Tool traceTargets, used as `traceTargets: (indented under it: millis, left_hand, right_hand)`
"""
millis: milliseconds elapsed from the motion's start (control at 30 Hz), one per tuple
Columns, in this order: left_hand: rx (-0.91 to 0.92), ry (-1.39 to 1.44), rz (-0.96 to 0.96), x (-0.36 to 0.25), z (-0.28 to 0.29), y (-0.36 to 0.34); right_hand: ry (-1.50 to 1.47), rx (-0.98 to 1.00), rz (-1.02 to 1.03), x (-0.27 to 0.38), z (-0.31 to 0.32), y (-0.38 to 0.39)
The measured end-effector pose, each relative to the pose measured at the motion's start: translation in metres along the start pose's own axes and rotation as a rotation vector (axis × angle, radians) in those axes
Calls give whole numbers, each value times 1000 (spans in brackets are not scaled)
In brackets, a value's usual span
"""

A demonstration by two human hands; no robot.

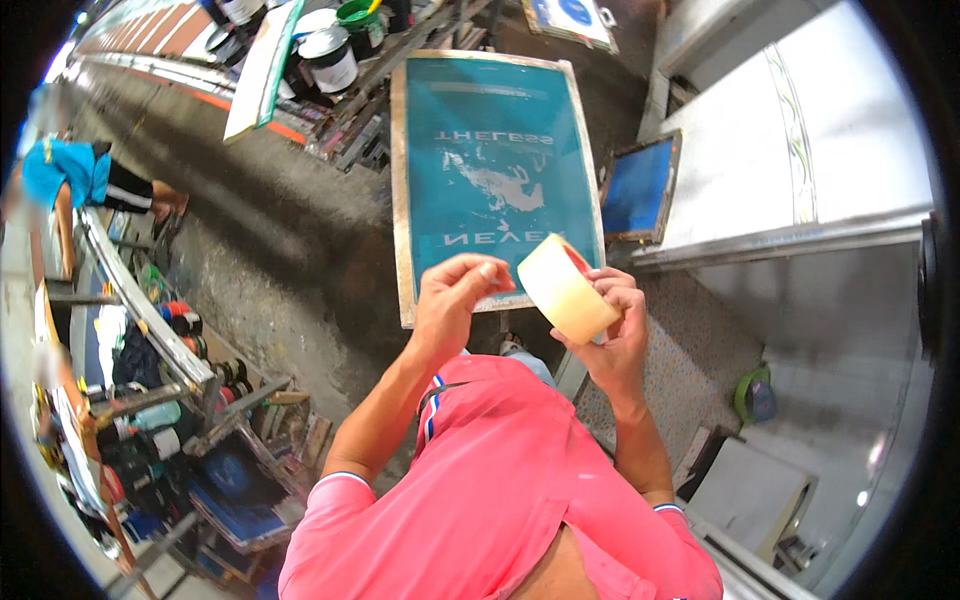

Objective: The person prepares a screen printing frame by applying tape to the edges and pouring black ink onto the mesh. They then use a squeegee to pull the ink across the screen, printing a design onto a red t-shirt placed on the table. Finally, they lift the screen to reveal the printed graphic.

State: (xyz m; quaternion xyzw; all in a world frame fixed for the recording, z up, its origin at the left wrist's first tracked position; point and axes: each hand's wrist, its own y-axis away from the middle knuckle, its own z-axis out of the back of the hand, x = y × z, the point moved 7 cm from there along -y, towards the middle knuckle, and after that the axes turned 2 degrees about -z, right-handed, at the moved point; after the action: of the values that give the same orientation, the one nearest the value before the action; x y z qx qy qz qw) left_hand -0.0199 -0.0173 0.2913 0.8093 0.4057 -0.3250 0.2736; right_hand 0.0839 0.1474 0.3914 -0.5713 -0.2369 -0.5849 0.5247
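My right hand [618,335] grips a wide roll of pale yellow tape [560,295] with a red core. My left hand [455,300] is just left of the roll, thumb and index finger pinched; I cannot make out what is between them. Beyond both hands a screen printing frame [400,170] with teal mesh [495,115] stands in front of me; white lettering, reading backward, and a pale splattered shape show on the mesh. Its lower part is partly hidden by my hands and the tape.
A co-worker in blue [70,175] bends at the left by a rack [150,300] crowded with containers. Paint buckets [330,65] and a pale board [260,75] stand at upper left. A blue-mesh frame [638,190] leans against a white ledge [720,150] at right. A green object [755,395] sits lower right.
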Motion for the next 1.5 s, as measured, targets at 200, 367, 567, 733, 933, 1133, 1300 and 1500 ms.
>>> traceTargets:
  millis: [200, 367, 567, 733, 933, 1133, 1300, 1500]
  left_hand:
    - [1, -32, -74, -7, -71, 46]
    - [-164, -71, -173, -1, -91, 50]
    - [-254, -435, -383, 5, -99, 63]
    - [-376, -851, -534, -2, -109, 72]
    - [-400, -1016, -593, -5, -113, 74]
    - [-363, -1008, -496, 7, -97, 67]
    - [-389, -685, -355, 33, -65, 60]
    - [-402, -472, -227, 50, -43, 55]
  right_hand:
    - [342, 70, 344, 6, 0, -11]
    - [407, 76, 545, 10, 11, -4]
    - [428, 105, 603, 2, 24, 2]
    - [441, 134, 606, -6, 32, 3]
    - [468, 154, 599, -10, 36, 5]
    - [524, 165, 566, -33, 31, 14]
    - [495, 202, 459, -43, 18, 26]
    - [494, 205, 385, -48, 11, 34]
